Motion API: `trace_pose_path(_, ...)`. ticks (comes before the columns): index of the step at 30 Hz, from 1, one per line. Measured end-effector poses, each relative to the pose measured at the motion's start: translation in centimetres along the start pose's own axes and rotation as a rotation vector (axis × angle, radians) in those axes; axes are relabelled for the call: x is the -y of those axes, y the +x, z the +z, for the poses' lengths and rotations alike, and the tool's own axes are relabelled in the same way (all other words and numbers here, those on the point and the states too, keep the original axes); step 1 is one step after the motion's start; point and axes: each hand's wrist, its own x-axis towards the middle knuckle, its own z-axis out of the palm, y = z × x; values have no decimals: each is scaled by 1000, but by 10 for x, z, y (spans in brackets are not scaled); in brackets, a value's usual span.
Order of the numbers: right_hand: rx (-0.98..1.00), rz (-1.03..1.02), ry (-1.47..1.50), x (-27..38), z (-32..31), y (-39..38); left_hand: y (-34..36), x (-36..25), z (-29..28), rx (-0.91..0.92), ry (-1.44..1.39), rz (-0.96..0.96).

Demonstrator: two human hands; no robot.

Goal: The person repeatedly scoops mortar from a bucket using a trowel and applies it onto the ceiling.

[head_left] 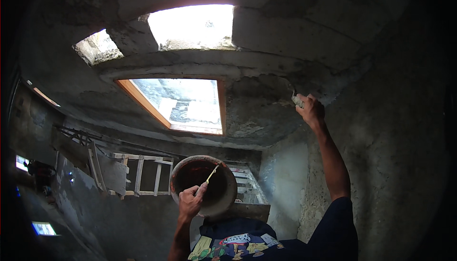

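My right hand (312,111) is raised at the wall, closed round the crusted handle of a trowel (298,100). Its bent metal neck points up and left; the blade is hard to make out against the dark plaster. Lower down, my left hand (191,200) is closed on a thin yellowish rod (213,174) that slants across the mouth of a round bucket (229,203). I cannot tell whether this rod is the bucket's handle or a loose stick. The bucket's rim is crusted grey, and its inside is dark with a reddish patch.
Ahead is a rough grey wall (285,32) with a wood-framed window (222,108) and two bright openings above it. Ladder-like wooden frames (154,175) stand below, left of the bucket, with another slatted frame (245,180) on its right. A side wall (376,166) rises close on the right.
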Motion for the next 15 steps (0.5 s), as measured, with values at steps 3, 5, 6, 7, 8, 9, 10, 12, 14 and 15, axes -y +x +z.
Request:
trace_pose_path(3, 62, 34, -15, -13, 12, -26, -3, -5, 1, 21, -5, 43)
trace_pose_path(5, 59, 59, 102, -15, 17, -55, -7, -7, 1, 20, -17, 71)
trace_pose_path(6, 58, 85, 215, -16, 19, -73, -10, -8, 1, 39, -15, 112)
trace_pose_path(7, 96, 127, 327, -16, 17, -92, -13, -7, 2, 55, -14, 151)
trace_pose_path(8, 138, 170, 439, -17, 14, -113, -15, -6, 3, 49, -17, 149)
trace_pose_path(9, 169, 212, 496, -19, 7, -140, -18, -4, 5, 56, -47, 183)
trace_pose_path(10, 217, 256, 554, -24, 5, -160, -17, -5, 7, 62, -73, 200)
trace_pose_path(12, 143, 134, 527, -43, 0, -210, -16, -19, 6, 97, -60, 197)
trace_pose_path(14, 456, 466, 687, -21, -60, -240, -14, -15, 12, 15, -48, 382)
trace_pose_path(15, 430, 360, 595, -37, -62, -262, -21, -20, 8, 74, -50, 300)
